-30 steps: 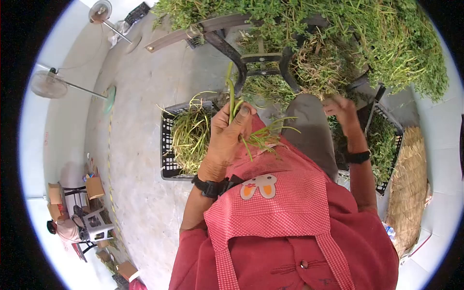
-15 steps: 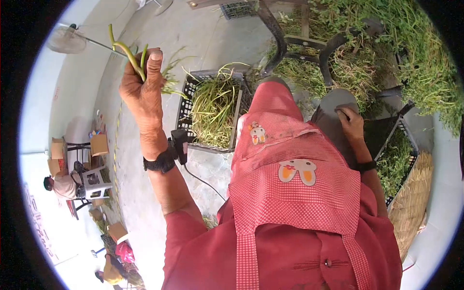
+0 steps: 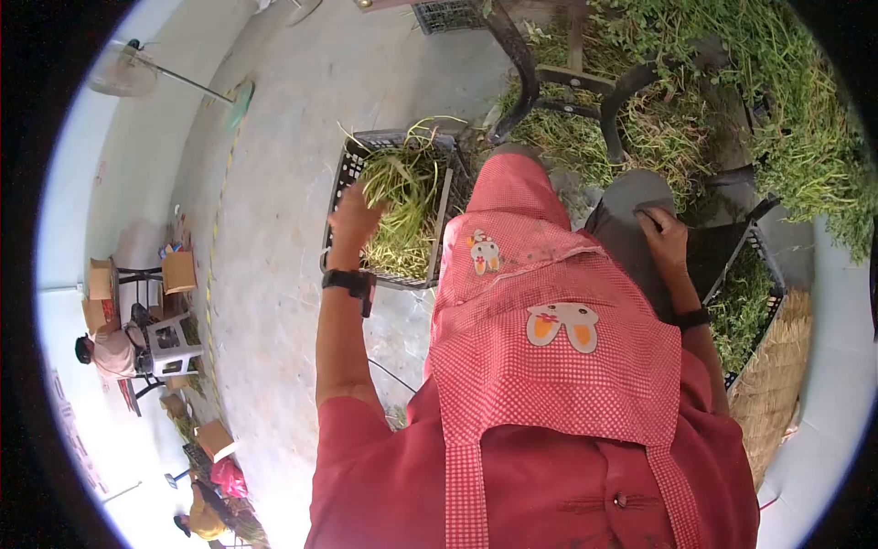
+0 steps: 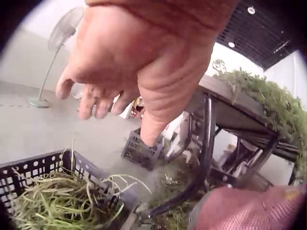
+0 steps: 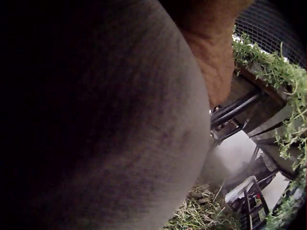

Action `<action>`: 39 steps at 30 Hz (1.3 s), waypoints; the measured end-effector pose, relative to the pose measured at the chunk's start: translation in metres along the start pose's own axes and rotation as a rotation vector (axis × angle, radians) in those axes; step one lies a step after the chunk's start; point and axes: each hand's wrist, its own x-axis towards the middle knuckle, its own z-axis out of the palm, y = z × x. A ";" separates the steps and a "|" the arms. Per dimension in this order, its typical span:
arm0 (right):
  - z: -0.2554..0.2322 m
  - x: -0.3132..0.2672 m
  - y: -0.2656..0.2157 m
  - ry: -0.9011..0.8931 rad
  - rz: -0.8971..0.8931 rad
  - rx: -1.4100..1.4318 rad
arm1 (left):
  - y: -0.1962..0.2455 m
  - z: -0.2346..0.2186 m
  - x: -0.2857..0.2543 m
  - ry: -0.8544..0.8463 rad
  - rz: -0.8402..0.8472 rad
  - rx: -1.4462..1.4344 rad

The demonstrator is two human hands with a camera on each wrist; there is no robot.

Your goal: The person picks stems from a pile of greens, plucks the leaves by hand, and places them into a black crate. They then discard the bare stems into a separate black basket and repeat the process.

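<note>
My left hand (image 3: 357, 220) is over the left side of a black plastic crate (image 3: 445, 215) heaped with green stems (image 3: 402, 242). The left wrist view shows the same hand (image 4: 139, 62) empty, its fingers loosely spread and pointing down, with thumb apart, above the stems (image 4: 62, 201). On the grey-covered knee (image 3: 631, 197) rests my right hand (image 3: 666, 240), fingers loosely bent, holding nothing visible. Much of the right wrist view is filled by that grey cloth (image 5: 144, 120), which hides the fingers.
Leafy greens (image 3: 805, 137) overhang a black-legged table (image 3: 526, 69) at the upper right. Under it lies a pile of trimmings (image 3: 668, 128). A second crate of greens (image 3: 745, 306) stands right, beside a straw bundle (image 3: 773, 384). Fans and two people are at the left.
The left hand carried several stems from the lap out leftward, let go of them, and is now over the crate. The right hand came down onto the knee. The head view shifted.
</note>
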 end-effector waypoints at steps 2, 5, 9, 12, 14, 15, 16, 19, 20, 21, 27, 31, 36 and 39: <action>0.002 0.002 0.000 0.003 -0.013 -0.022 | -0.004 0.042 -0.007 -0.243 0.066 -0.082; -0.001 0.000 -0.006 0.007 -0.013 -0.053 | 0.037 0.081 -0.046 -0.497 0.308 0.128; -0.004 -0.003 -0.018 0.000 0.055 -0.014 | 0.033 0.119 -0.049 -0.470 0.582 -0.202; 0.000 -0.001 -0.004 0.032 -0.016 -0.054 | 0.047 0.103 -0.061 -0.526 0.453 -0.141; 0.001 0.000 -0.003 0.042 -0.018 -0.009 | 0.041 0.116 -0.060 -0.543 0.398 -0.193; 0.001 0.001 -0.004 0.057 -0.020 0.035 | 0.034 0.130 -0.058 -0.558 0.346 -0.245; 0.003 0.001 0.003 0.055 -0.020 0.034 | 0.012 0.163 -0.051 -0.559 0.344 -0.247; 0.008 0.000 0.021 0.078 0.021 0.008 | -0.031 0.225 -0.040 -0.587 0.575 -0.668; 0.008 0.000 0.018 0.105 0.014 0.051 | -0.024 0.213 -0.045 -0.619 0.477 -0.553; 0.008 -0.001 0.017 0.130 0.008 0.094 | -0.018 0.202 -0.049 -0.649 0.379 -0.438; 0.001 -0.004 0.012 0.096 0.169 -0.260 | -0.018 0.189 -0.056 -0.503 0.686 -0.467; 0.002 -0.006 0.004 0.199 0.087 -0.078 | -0.002 0.155 -0.066 -0.556 0.356 -0.813; -0.053 0.037 -0.020 0.251 0.024 -0.052 | 0.040 0.130 -0.012 -0.023 0.157 -0.599; -0.109 0.064 -0.044 0.252 0.001 -0.026 | 0.119 0.056 -0.031 0.137 0.310 -0.427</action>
